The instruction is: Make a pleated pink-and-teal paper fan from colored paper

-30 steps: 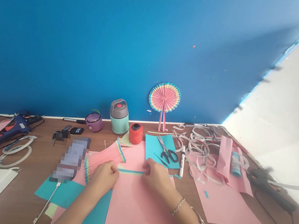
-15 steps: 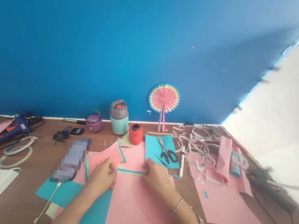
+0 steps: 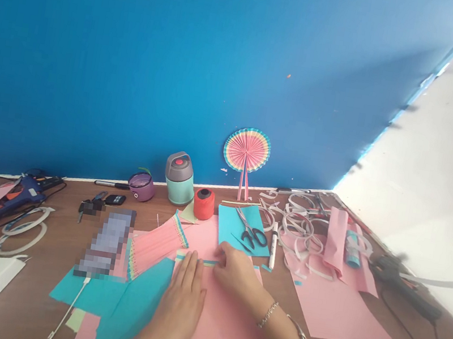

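While our left hand (image 3: 181, 305) lies open and flat, its fingers together and pressing on the pink sheet (image 3: 222, 329), we hold our right hand (image 3: 234, 271) at the sheet's far edge with the fingers curled in. We cannot tell whether its fingertips pinch the paper or only rest on it. The sheet lies in front of us on the wooden desk (image 3: 42, 289), partly over other pink and blue paper, and the blue and cream band (image 3: 208, 262) runs along its far edge, between and under our fingers.

Just left of the sheet we have the pleated pink paper (image 3: 156, 244), its two ends trimmed in blue and cream. Beyond our right hand, the scissors (image 3: 252, 236) lie on the blue square (image 3: 227, 221), with the white marker (image 3: 273, 246) just beside it. Behind, we see the red spool (image 3: 203, 205), the mint flask (image 3: 179, 182) and, upright near the blue wall (image 3: 140, 64), the round pleated fan (image 3: 247, 150). The white strip coils (image 3: 297, 226) sit to the right of the marker.
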`<state>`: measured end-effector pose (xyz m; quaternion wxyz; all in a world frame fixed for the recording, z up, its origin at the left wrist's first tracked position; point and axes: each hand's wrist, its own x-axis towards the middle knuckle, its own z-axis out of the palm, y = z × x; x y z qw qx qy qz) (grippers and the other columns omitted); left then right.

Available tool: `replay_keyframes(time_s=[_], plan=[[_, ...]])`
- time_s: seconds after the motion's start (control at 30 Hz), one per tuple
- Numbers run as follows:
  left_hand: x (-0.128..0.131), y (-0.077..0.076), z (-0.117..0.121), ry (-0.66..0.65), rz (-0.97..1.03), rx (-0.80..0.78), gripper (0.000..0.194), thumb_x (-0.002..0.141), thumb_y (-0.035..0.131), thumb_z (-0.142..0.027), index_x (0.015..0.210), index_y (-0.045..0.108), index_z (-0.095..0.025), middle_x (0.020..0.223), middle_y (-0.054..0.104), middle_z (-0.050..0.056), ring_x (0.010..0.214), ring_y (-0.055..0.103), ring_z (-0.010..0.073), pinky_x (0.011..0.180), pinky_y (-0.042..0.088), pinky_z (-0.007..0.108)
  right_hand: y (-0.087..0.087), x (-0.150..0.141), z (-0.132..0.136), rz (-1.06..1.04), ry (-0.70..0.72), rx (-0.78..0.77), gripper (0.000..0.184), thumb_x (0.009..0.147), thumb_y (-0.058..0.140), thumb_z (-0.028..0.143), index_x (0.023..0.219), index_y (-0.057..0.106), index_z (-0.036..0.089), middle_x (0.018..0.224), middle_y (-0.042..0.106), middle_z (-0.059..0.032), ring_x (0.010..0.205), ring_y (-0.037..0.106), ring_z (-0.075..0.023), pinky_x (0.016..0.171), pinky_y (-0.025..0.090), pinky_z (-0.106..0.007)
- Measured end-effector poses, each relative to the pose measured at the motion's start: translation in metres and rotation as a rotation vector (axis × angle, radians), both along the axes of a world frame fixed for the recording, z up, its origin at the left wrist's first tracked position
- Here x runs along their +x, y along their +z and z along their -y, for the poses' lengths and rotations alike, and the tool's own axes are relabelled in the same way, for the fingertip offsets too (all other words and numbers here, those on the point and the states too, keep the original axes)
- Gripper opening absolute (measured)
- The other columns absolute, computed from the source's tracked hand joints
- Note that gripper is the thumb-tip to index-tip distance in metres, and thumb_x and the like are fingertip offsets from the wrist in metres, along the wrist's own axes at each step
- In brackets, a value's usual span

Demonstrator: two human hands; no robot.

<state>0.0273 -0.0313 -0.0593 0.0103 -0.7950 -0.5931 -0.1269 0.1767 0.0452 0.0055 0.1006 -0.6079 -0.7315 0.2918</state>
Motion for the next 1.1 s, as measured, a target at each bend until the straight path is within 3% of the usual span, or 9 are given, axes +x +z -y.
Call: replay_keyframes(time_s=[0.07, 0.17, 0.3, 0.43, 0.53, 0.77, 0.93, 1.1], plan=[[-0.001, -0.014, 0.001, 0.045, -0.028, 0.017, 0.054, 0.092, 0.03, -0.029, 0.141, 0.03, -0.006, 0.147, 0.03, 0.02, 0.137, 0.023, 0.0324, 0.106, 0.034, 0.05, 0.0, 0.001, 0.001, -0.015, -0.004, -0.006, 0.031, 0.066, 0.049, 0.007, 0.093, 0.059, 0.02, 0.075, 0.063, -0.0007, 0.072, 0.054, -0.0145, 0.058, 0.027, -0.021], [-0.001, -0.02, 0.001, 0.068, -0.056, 0.024, 0.057, 0.091, 0.03, -0.031, 0.14, 0.031, -0.001, 0.147, 0.027, 0.023, 0.137, 0.02, 0.0349, 0.107, 0.033, 0.051, 0.001, 0.002, 0.0, -0.054, -0.016, -0.02, 0.03, 0.065, 0.049, 0.006, 0.091, 0.059, 0.02, 0.075, 0.063, 0.0002, 0.072, 0.054, -0.0138, 0.059, 0.028, -0.021], [0.001, -0.017, 0.001, 0.068, -0.061, 0.027, 0.057, 0.091, 0.031, -0.03, 0.14, 0.031, 0.0, 0.148, 0.024, 0.024, 0.137, 0.019, 0.0355, 0.106, 0.034, 0.051, -0.002, 0.008, -0.003, -0.177, 0.003, -0.042, 0.03, 0.064, 0.049, 0.005, 0.09, 0.056, 0.018, 0.07, 0.06, 0.0023, 0.066, 0.053, -0.0117, 0.057, 0.031, -0.019], [0.002, -0.013, 0.001, 0.054, -0.04, 0.024, 0.055, 0.091, 0.032, -0.027, 0.144, 0.028, -0.013, 0.151, 0.022, 0.013, 0.139, 0.013, 0.0336, 0.107, 0.033, 0.052, -0.006, 0.013, -0.005, -0.241, 0.025, -0.046, 0.027, 0.065, 0.049, 0.005, 0.087, 0.054, 0.018, 0.067, 0.057, 0.0032, 0.063, 0.052, -0.0117, 0.055, 0.032, -0.02], [0.002, -0.01, 0.0, 0.037, -0.038, -0.006, 0.055, 0.091, 0.031, -0.026, 0.145, 0.025, -0.015, 0.151, 0.026, 0.009, 0.14, 0.013, 0.0329, 0.107, 0.032, 0.052, -0.007, 0.016, -0.003, -0.274, 0.046, -0.046, 0.026, 0.067, 0.048, 0.006, 0.089, 0.054, 0.018, 0.065, 0.056, 0.0038, 0.062, 0.051, -0.0118, 0.055, 0.033, -0.02], [0.003, -0.003, 0.0, 0.042, -0.047, -0.061, 0.054, 0.092, 0.028, -0.028, 0.144, 0.028, -0.014, 0.15, 0.027, 0.009, 0.14, 0.016, 0.0299, 0.109, 0.029, 0.051, -0.002, 0.016, 0.002, -0.285, 0.122, 0.036, 0.027, 0.068, 0.046, 0.005, 0.09, 0.054, 0.018, 0.067, 0.056, 0.0033, 0.063, 0.052, -0.0116, 0.055, 0.033, -0.02], [0.003, 0.001, 0.001, 0.034, -0.055, -0.11, 0.054, 0.092, 0.024, -0.027, 0.144, 0.027, -0.012, 0.149, 0.027, 0.011, 0.138, 0.023, 0.0264, 0.11, 0.027, 0.049, 0.002, 0.018, 0.002, -0.16, 0.104, 0.113, 0.026, 0.071, 0.048, 0.007, 0.093, 0.057, 0.018, 0.072, 0.061, 0.0005, 0.068, 0.055, -0.0135, 0.059, 0.033, -0.021], [0.003, -0.001, 0.001, 0.036, -0.068, -0.067, 0.055, 0.092, 0.025, -0.026, 0.145, 0.025, -0.013, 0.15, 0.028, 0.011, 0.139, 0.021, 0.025, 0.111, 0.026, 0.048, -0.003, 0.023, -0.002, -0.211, 0.086, 0.024, 0.025, 0.071, 0.048, 0.008, 0.093, 0.056, 0.018, 0.072, 0.063, 0.001, 0.067, 0.056, -0.0133, 0.057, 0.033, -0.021]])
